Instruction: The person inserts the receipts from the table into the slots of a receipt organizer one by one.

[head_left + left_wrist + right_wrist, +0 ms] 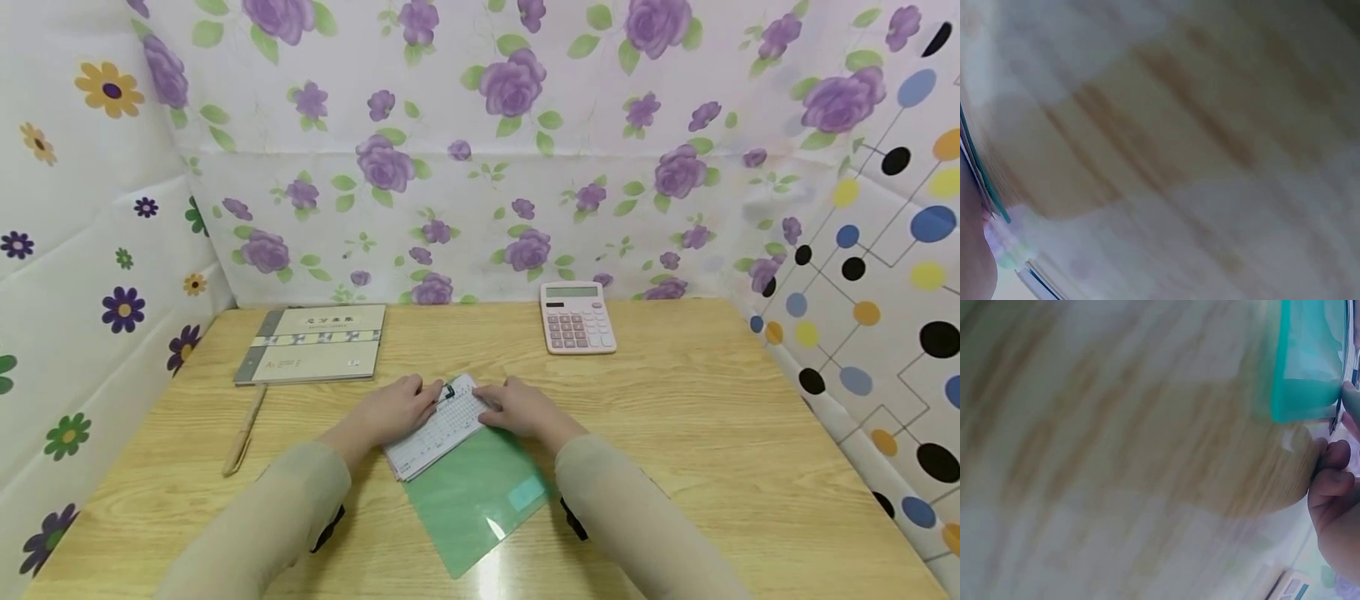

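In the head view a stack of printed sheets (438, 437) lies aslant over the upper part of a translucent green folder (483, 492). A small dark green clip (449, 391) shows at the sheets' top edge. My left hand (397, 410) grips the sheets by their upper left edge, fingertips close to the clip. At the upper right edge my right hand (525, 410) pinches the sheets, thumb and fingers bent. The right wrist view shows the folder's green edge (1279, 375) beside the curled fingers (1332, 481). In the left wrist view, only part of the left hand (972, 250) shows.
A beige account book (318, 343) lies at the back left, with a tan pen-like stick (246, 433) just in front of it. A pink calculator (577, 318) is at the back right. Flowered cloth (450, 200) hangs behind the wooden table (720, 417).
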{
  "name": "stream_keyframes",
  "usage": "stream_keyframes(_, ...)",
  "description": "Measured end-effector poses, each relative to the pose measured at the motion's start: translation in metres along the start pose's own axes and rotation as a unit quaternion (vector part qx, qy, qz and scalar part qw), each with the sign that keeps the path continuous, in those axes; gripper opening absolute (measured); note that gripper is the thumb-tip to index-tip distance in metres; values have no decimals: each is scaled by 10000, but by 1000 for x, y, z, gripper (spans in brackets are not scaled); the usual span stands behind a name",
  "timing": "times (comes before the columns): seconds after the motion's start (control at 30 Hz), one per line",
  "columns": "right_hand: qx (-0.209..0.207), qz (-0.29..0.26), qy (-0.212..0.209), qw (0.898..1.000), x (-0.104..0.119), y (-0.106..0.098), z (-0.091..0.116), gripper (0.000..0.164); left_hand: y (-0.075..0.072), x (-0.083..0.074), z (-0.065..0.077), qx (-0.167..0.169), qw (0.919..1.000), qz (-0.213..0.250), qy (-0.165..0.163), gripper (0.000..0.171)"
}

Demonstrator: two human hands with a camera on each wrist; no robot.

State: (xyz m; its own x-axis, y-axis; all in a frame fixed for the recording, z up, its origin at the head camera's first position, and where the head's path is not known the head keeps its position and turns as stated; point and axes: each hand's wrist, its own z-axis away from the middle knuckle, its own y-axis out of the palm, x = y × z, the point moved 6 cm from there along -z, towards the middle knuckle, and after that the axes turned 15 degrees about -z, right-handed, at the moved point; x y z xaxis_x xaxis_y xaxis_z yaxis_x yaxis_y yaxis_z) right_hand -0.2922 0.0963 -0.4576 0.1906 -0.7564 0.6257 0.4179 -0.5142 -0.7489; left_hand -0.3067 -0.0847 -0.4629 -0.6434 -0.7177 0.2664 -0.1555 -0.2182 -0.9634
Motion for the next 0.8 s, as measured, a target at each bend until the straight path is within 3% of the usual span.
stream_keyframes(0.27, 39, 411, -377, 9984, 5, 1, 0, 47, -4, 0, 2, -231, 9997, 6, 79, 48)
stream_keyframes(0.57, -27, 506, -279, 9983, -2, -3, 12, 48, -4, -1, -4, 7, 9992, 382, -66, 53)
stream_keyframes(0.8, -223, 285, -133, 9993, -23, -12, 34, 45, -2, 1, 0, -59, 9992, 382, -40, 57)
